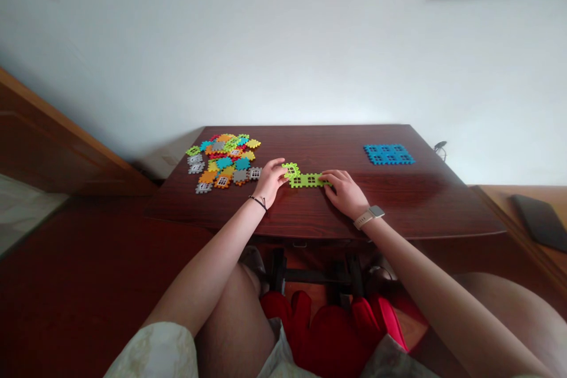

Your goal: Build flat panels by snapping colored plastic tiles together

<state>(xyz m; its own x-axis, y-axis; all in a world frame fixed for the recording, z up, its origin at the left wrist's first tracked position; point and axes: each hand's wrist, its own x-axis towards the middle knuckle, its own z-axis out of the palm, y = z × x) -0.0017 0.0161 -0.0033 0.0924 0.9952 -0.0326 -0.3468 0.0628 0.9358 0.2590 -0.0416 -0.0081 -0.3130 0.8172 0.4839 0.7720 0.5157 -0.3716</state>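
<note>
Between my hands on the dark wooden table lies a row of joined lime-green window tiles [311,180] with notched edges. My left hand [271,179] pinches a separate lime-green tile [291,170] with a window grid, held tilted over the row's left end. Whether its teeth touch the row I cannot tell. My right hand [346,191] grips the row's right end, thumb at the near edge and fingers over the top, partly hiding that last tile.
A loose pile of coloured notched tiles [224,162] spreads over the table's left side. At the back right lies a flat blue panel of joined tiles [388,154]. The table [310,212] backs onto a white wall. A dark flat object [541,220] rests on a wooden surface at right.
</note>
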